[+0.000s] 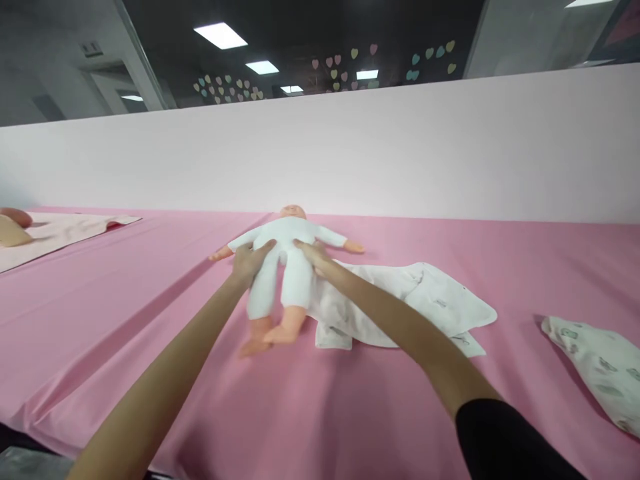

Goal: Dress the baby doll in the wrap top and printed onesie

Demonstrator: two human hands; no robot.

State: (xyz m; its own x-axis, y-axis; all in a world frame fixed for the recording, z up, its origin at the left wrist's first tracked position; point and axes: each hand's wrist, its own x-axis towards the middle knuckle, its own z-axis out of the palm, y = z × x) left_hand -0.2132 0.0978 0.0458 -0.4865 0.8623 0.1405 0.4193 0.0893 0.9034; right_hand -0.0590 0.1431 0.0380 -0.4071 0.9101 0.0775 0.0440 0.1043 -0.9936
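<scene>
While both hands are closed around the hips of a doll [287,230], its soft white body lies face up near the middle of a pink sheet [450,243], head toward the white wall [320,160] and bare feet toward the person. The left hand [249,262] grips one side and the right hand [316,255] the other, each with the thumb laid over the front and the fingers mostly hidden. The doll's arms are spread wide; its feet are slightly blurred. Just beside its leg, a white shirt [465,307] lies spread under the right forearm, bearing a small grey mark too tiny to read. Farther right is a white cloth [600,373] printed with little figures, cut off by the edge. A pale cloth [65,233] lies far left. Above the wall, heart stickers [330,61] dot dark glass [400,27], and a small sign [91,49] at upper left is illegible.
</scene>
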